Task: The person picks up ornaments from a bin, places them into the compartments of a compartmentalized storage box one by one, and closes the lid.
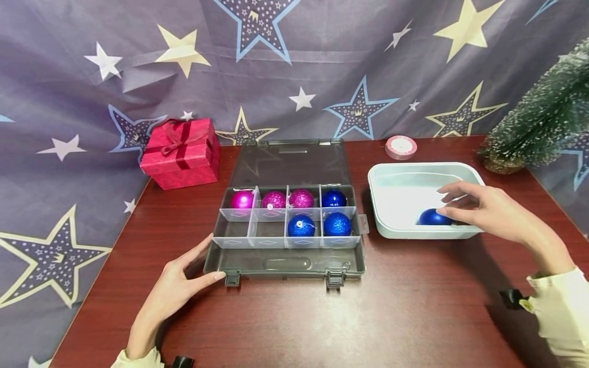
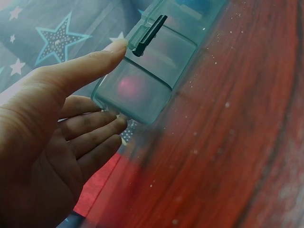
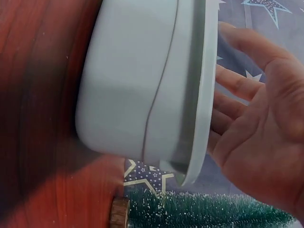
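A grey see-through divided box [image 1: 284, 273] lies with its lid [image 1: 291, 163] folded back. In its back row sit a glossy pink ball [image 1: 242, 199], two glittery pink balls [image 1: 301, 198] and a glossy blue ball [image 1: 333, 198]. Two glittery blue balls [image 1: 338, 225] occupy the right compartments of the front row. My left hand [image 1: 172, 283] rests at the box's left front corner, thumb by the front latch and fingers along the side. Over the white tub [image 1: 382, 225], my right hand [image 1: 488, 209] reaches in, fingers spread, thumb beside a blue ball [image 1: 433, 217]; contact is unclear.
A red gift box [image 1: 181, 153] with a ribbon stands at the back left. Behind the tub lies a pink ribbon roll [image 1: 401, 147]. A small frosted tree [image 1: 538, 117] stands at the back right, before a star-patterned cloth [image 1: 322, 66].
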Action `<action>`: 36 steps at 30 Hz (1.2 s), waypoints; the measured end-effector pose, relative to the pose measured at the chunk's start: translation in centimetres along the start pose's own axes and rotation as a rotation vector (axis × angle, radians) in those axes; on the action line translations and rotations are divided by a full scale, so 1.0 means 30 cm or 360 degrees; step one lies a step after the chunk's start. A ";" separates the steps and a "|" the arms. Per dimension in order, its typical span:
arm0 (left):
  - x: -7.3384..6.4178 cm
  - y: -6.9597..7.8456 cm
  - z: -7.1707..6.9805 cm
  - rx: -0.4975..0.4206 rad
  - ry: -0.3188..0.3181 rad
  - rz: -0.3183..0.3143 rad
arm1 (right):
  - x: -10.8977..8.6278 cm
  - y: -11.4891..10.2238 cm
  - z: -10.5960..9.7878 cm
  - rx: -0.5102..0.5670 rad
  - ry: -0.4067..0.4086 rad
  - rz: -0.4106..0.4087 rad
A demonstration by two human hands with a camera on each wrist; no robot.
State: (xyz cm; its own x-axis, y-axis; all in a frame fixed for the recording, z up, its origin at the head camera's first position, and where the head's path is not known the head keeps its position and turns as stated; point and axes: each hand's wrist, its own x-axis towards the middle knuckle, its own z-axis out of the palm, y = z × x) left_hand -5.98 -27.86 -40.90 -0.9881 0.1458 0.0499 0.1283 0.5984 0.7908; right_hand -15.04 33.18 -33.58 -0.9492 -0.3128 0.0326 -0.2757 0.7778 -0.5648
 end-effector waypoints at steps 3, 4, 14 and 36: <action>0.002 0.000 0.000 -0.0017 0.0003 0.0009 | 0.001 0.004 -0.003 -0.0042 -0.0046 0.0002; 0.003 0.000 0.000 -0.0016 0.0005 0.0011 | 0.003 0.005 -0.003 -0.0051 -0.0067 0.0000; 0.003 0.000 0.001 -0.0015 0.0005 0.0013 | 0.045 -0.007 0.011 -0.0052 -0.0287 0.0004; 0.001 -0.004 0.004 -0.0051 -0.0001 0.0021 | 0.103 -0.014 0.067 -0.0075 -0.0361 -0.0139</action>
State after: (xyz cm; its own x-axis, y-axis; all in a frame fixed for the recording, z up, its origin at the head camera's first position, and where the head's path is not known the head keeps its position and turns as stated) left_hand -6.01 -27.83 -41.07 -0.9862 0.1542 0.0599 0.1384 0.5709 0.8093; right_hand -17.57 30.78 -34.89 -0.8646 -0.4904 -0.1093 -0.3673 0.7654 -0.5285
